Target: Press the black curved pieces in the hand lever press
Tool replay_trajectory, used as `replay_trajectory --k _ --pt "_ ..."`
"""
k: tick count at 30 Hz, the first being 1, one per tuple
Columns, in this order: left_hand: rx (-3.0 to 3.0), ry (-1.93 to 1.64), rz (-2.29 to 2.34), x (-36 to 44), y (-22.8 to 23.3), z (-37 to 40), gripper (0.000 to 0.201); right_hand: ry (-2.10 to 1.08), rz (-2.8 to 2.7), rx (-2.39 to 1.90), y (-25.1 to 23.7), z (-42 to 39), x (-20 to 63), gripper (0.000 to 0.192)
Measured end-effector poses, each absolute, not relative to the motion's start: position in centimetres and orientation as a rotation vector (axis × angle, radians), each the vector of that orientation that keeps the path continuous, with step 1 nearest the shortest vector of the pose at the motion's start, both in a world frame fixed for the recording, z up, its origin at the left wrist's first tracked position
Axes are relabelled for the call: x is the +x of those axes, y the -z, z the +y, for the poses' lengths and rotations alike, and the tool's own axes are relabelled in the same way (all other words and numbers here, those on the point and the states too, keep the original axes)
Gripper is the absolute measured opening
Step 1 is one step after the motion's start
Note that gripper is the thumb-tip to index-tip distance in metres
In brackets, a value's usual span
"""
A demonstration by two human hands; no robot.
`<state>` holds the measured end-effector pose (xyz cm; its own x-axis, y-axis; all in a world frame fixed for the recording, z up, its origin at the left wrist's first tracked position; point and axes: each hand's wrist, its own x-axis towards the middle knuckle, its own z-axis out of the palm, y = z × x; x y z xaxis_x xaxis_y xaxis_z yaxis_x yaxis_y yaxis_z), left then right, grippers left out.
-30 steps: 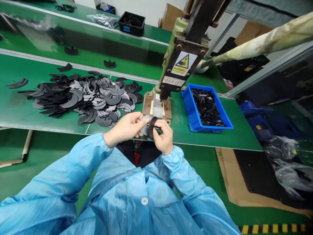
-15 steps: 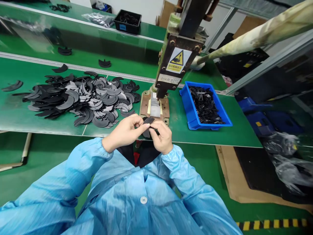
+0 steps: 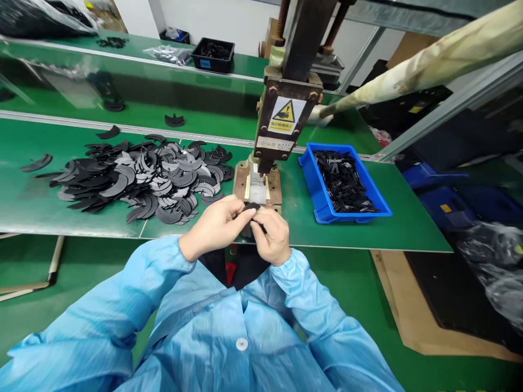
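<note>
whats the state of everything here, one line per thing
left hand: pinching the small black curved piece
right hand: pinching the same piece
small black curved piece: held between both hands, off the table
grey metal press head: raised above its die plate
blue plastic bin: open, holding black strips
pile of black and grey crescent pieces: loose, spread on the green table

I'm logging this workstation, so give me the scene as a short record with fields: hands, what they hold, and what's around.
left hand: pinching one end of the small black piece
right hand: pinching the other end of it
press: upright behind the hands, yellow warning label on its head
press base: just beyond the hands
pile of black curved parts: left of the press, on the green bench
blue bin: right of the press, holds black parts
</note>
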<state>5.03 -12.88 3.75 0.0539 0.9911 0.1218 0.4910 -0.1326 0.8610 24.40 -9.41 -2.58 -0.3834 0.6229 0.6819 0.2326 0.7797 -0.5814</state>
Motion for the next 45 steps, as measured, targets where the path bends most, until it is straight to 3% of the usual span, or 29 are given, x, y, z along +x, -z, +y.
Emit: replay_trajectory --k 3,8,13,20,25,29,33,38,45 --pt "1.485 -0.951 1.377 5.1 -2.8 -11.9 0.053 -0.501 -1.913 -0.687 3.1 -9.6 24.8 0.017" --pt "1.249 -1.041 1.274 5.0 -1.7 -11.7 0.045 -0.544 -1.835 -0.735 3.5 -9.7 25.2 0.015" --pt "1.134 -0.966 1.261 3.1 -2.2 -10.0 0.051 -0.549 -1.823 -0.863 3.1 -7.9 27.9 0.029" --pt "0.655 -1.120 1.601 -2.9 -2.1 2.2 0.024 -0.461 -1.604 -1.173 6.0 -4.5 33.4 0.030" --pt "0.618 -1.274 1.703 -4.3 -2.5 11.1 0.016 -0.410 -1.641 -1.215 7.0 -4.6 33.7 0.023" --pt "0.626 -1.357 1.746 -4.3 -2.1 13.2 0.015 -0.395 -1.657 -1.227 6.7 -4.6 33.8 0.022" --pt "0.717 -1.370 1.744 -3.1 -2.0 10.4 0.016 -0.409 -1.673 -1.198 6.6 -4.0 33.7 0.022" --pt "1.093 -1.453 1.567 1.6 -1.7 0.0 0.036 -0.398 -1.690 -1.137 5.9 -4.2 33.0 0.018" --pt "1.618 -1.202 1.790 4.1 3.8 -12.9 0.047 -0.339 -1.915 -1.105 2.1 -6.5 34.3 0.026"
